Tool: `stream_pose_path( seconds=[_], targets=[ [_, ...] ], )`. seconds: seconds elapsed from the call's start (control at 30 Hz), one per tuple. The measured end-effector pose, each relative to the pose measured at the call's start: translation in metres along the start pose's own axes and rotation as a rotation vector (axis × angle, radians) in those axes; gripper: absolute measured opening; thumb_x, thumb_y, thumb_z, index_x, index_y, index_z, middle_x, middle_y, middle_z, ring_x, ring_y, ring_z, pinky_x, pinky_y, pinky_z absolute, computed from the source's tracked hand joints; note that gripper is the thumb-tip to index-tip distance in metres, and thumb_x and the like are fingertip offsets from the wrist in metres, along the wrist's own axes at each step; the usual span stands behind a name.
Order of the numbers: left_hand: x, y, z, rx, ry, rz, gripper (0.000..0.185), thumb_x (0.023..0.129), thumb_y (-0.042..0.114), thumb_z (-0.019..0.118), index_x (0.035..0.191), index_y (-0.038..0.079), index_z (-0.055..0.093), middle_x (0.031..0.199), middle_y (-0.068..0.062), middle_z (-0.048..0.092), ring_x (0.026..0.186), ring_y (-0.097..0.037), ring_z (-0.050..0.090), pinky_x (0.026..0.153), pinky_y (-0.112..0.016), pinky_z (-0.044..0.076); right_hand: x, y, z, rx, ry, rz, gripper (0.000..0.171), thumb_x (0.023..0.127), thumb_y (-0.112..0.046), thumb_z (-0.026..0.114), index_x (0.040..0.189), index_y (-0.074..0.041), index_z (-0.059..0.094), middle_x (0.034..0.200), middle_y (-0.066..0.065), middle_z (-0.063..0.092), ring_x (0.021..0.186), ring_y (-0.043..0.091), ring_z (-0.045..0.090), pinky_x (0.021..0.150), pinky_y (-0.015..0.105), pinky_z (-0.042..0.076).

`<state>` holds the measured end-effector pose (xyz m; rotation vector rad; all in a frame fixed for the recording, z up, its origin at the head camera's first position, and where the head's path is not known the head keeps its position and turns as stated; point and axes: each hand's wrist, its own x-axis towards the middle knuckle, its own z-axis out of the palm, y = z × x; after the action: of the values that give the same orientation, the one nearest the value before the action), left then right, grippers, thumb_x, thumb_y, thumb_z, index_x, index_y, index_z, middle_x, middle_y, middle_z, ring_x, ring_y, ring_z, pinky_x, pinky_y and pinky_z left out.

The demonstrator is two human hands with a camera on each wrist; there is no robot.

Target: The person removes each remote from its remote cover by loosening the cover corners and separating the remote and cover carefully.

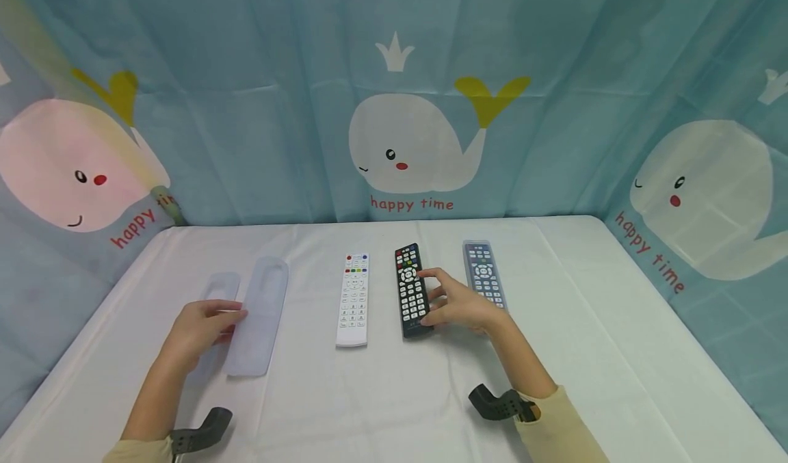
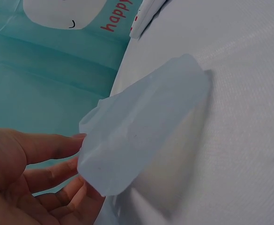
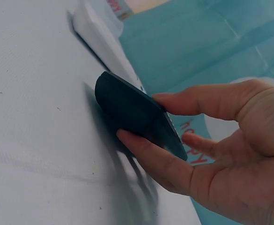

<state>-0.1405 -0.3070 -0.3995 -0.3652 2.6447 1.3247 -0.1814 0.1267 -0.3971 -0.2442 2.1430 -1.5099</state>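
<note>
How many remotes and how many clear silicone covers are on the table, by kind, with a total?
Bare remotes: 2, a white remote and a black remote
Remote inside a clear cover: 1, the covered remote
Empty clear covers: 2, a larger cover and a smaller cover
Total: 5

Bright, even light from overhead — only soft shadows on the table. Head view bends hard at its edges; both wrist views are dimmer, with close-up hands slightly blurry.
</note>
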Motion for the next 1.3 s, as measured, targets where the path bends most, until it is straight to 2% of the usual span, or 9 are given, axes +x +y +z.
stream_pose_path(
  seconds=[0.23, 0.37, 0.5, 0.77, 1.03, 1.3],
  targets=[
    [0.0, -0.001, 0.0, 0.008, 0.02, 0.0, 0.047, 0.104, 0.017, 0.064, 0.132, -0.02, 0.058, 0.131, -0.039, 0.06, 0.096, -0.023, 0.071, 0.077, -0.031, 0.064, 0.001, -0.001, 0.003, 0.018, 0.032, 0.035, 0.089, 0.081, 0.01, 0.078, 0.158, -0.008, 0.038, 0.128, 0.025, 0.053, 0.098, 0.027, 0.068, 0.077, 0.036, 0.061],
    [0.0, -0.002, 0.001, 0.021, 0.028, -0.009, 0.046, 0.103, 0.017, 0.065, 0.131, -0.019, 0.06, 0.131, -0.039, 0.06, 0.097, -0.025, 0.071, 0.078, -0.033, 0.065, 0.0, -0.001, 0.004, 0.023, 0.041, 0.054, 0.088, 0.081, 0.012, 0.078, 0.158, -0.008, 0.038, 0.129, 0.024, 0.052, 0.091, 0.025, 0.071, 0.076, 0.035, 0.061],
    [-0.001, -0.002, -0.001, 0.018, 0.023, -0.008, 0.047, 0.102, 0.017, 0.067, 0.131, -0.019, 0.06, 0.131, -0.038, 0.061, 0.094, -0.02, 0.072, 0.077, -0.032, 0.065, 0.0, -0.001, 0.005, 0.004, 0.045, 0.063, 0.087, 0.082, 0.012, 0.078, 0.157, -0.01, 0.04, 0.135, 0.025, 0.05, 0.09, 0.024, 0.071, 0.077, 0.036, 0.062],
    [-0.001, -0.001, -0.007, -0.047, 0.001, 0.004, 0.047, 0.102, 0.014, 0.068, 0.132, -0.021, 0.058, 0.121, -0.03, 0.069, 0.082, -0.005, 0.068, 0.074, -0.025, 0.064, -0.002, -0.003, 0.007, -0.024, 0.062, 0.085, 0.085, 0.084, 0.012, 0.078, 0.157, -0.012, 0.042, 0.14, 0.024, 0.049, 0.089, 0.025, 0.068, 0.076, 0.038, 0.062],
    [-0.001, -0.003, -0.008, -0.054, -0.004, -0.01, 0.048, 0.104, 0.015, 0.065, 0.135, -0.02, 0.056, 0.124, -0.033, 0.068, 0.085, -0.009, 0.073, 0.075, -0.026, 0.064, -0.003, -0.004, 0.007, -0.03, 0.078, 0.098, 0.084, 0.083, 0.013, 0.078, 0.156, -0.012, 0.044, 0.141, 0.025, 0.049, 0.091, 0.028, 0.068, 0.074, 0.039, 0.063],
    [-0.001, -0.003, -0.011, -0.053, 0.0, -0.011, 0.049, 0.104, 0.017, 0.066, 0.136, -0.018, 0.056, 0.114, -0.022, 0.074, 0.085, -0.012, 0.074, 0.073, -0.024, 0.063, -0.007, -0.008, 0.007, -0.05, 0.093, 0.111, 0.079, 0.082, 0.014, 0.079, 0.152, -0.009, 0.049, 0.139, 0.024, 0.052, 0.091, 0.027, 0.068, 0.075, 0.039, 0.064]
  ],
)
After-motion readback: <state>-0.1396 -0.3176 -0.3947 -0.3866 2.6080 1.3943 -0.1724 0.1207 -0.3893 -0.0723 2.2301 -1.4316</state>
